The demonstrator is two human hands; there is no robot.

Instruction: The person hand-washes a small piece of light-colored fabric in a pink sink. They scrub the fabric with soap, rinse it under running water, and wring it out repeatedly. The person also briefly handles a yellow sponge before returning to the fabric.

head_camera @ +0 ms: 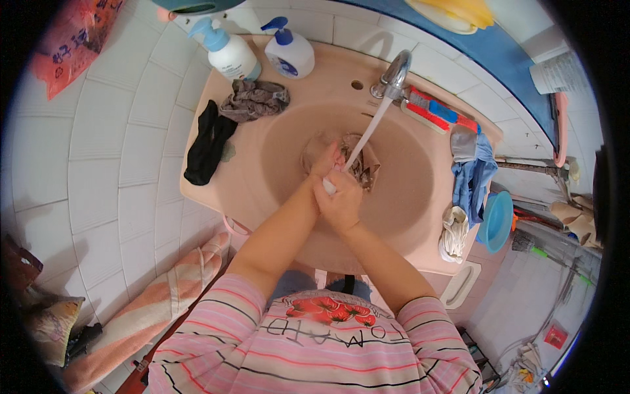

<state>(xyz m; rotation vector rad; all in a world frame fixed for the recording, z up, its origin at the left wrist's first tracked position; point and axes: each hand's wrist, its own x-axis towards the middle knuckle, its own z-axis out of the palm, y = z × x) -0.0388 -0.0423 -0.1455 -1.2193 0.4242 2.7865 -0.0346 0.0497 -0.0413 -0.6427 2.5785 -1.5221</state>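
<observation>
Water from the chrome faucet [394, 74] runs down into the pink washbasin [403, 207], onto both hands. My right hand [347, 199] is closed around a small white object [329, 186], held against the left wrist; it may be soap or cloth. Beyond it, my left hand [329, 160] reaches into the basin, its fingers blurred by the stream and partly hidden by the right hand. Whether it grips anything cannot be made out. A wet, brownish patterned cloth [366, 170] lies at the bottom of the basin under and beside my hands.
Two pump bottles, one with a light blue top [231, 59] and one with a dark blue top [290, 54], stand at the back left. A crumpled grey garment [253, 101] and black socks [209, 143] lie left. Brushes [438, 111], blue cloth [470, 172] and white cloth [454, 234] line the right rim.
</observation>
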